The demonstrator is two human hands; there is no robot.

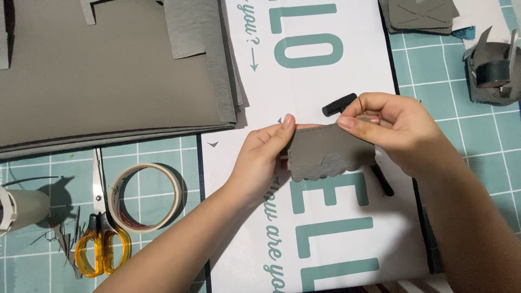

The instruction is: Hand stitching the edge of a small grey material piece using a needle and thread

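grey scalloped fabric piece [330, 152] mid-frame, above white printed sheet [336, 228] | left hand [260, 157] pinching its left edge | right hand [388, 127] pinching top right corner | keep it taut, edges level | scissors [100, 239], tape roll [145, 198] lower left

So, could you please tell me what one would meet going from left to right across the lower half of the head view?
Grey roll → orange-handled scissors → ring of tape → left hand → grey scalloped piece held between both hands → right hand.
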